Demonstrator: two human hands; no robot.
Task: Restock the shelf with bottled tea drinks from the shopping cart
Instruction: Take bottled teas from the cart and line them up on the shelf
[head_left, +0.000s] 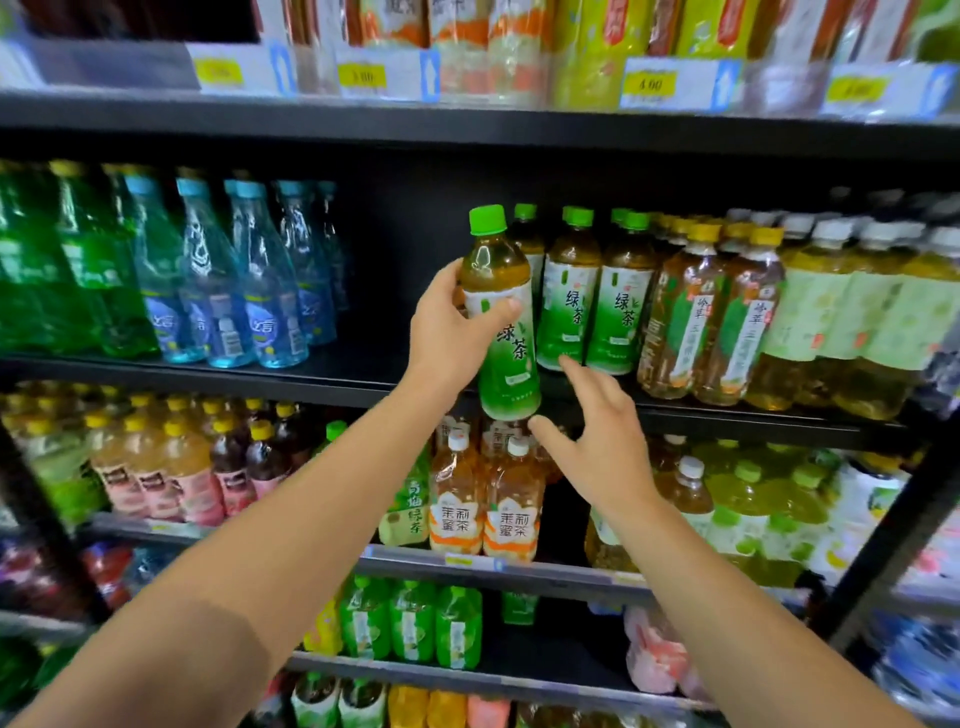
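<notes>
Placement step, bottle in transit to the shelf. Your left hand grips the tea bottle about its upper label, thumb across the front and fingers wrapped behind. Your right hand is open, fingers spread and holding nothing, just below and to the right of the bottle's base; whether the thumb tip touches the base cannot be told.

The bottle hangs in front of the shelf edge, its base lower than the shelf lip and not yet resting on anything. It sits just left of the green-tea row, beside the dark gap between that row and the blue bottles at left.

Orientation: long axis close to vertical, tilted slightly, with the green cap up and leaning left and the base swung right. The printed label faces you.

Judged next move: raise the base clear of the lip, square the bottle upright, and push it away from you into the gap so it stands flush with its neighbours, label out. The free hand appears placed to steady the base. The cart is out of view.
</notes>
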